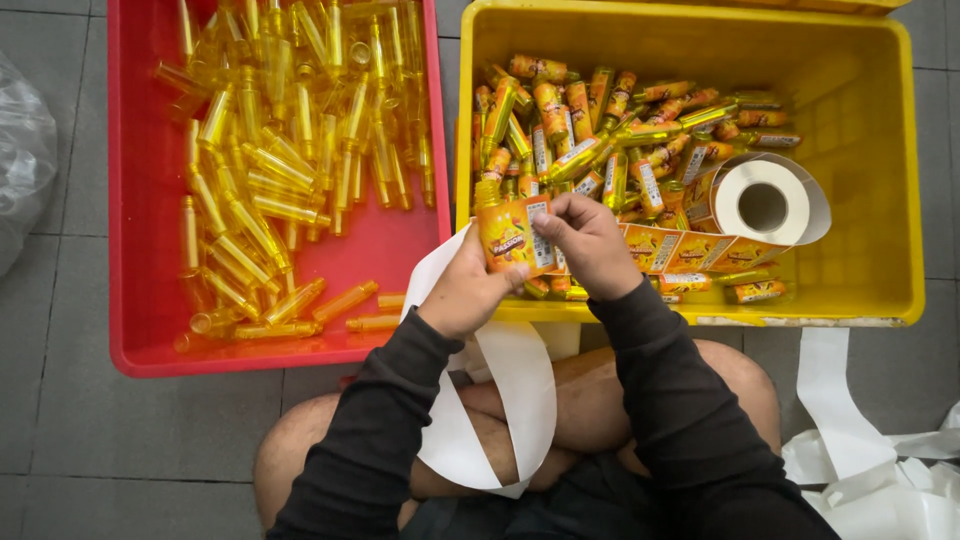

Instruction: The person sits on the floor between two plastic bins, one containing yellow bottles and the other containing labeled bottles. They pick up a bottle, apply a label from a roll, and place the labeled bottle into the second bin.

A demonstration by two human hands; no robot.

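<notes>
— Yellow everywhere, isn't it? What's being held?

— A small yellow bottle (497, 228), over the near left corner of the yellow crate (880, 180). The left hand (466, 290) is clasped around it from below, and the right hand (590, 243) pinches an orange label (515, 235) against its side with the fingertips.

— And around them?

— Labelled bottles (620, 120) heaped in that crate, with a roll of labels (765, 205) lying toward its right side, its printed strip (690, 250) trailing back to the hands. Left of it sits a red crate (140, 300) of bare bottles (290, 140), piled toward its far end. White backing paper (500, 400) loops down over the person's crossed legs, and more lies crumpled on the floor (150, 430) at the right.

— What's the floor?

— Grey tiles; both crates rest straight on them.

— Anything unclear?

— The red crate's far edge is cut off, and so is a clear plastic bag (20, 150) at the left. The bottle's lower half is hidden behind label and fingers.
</notes>
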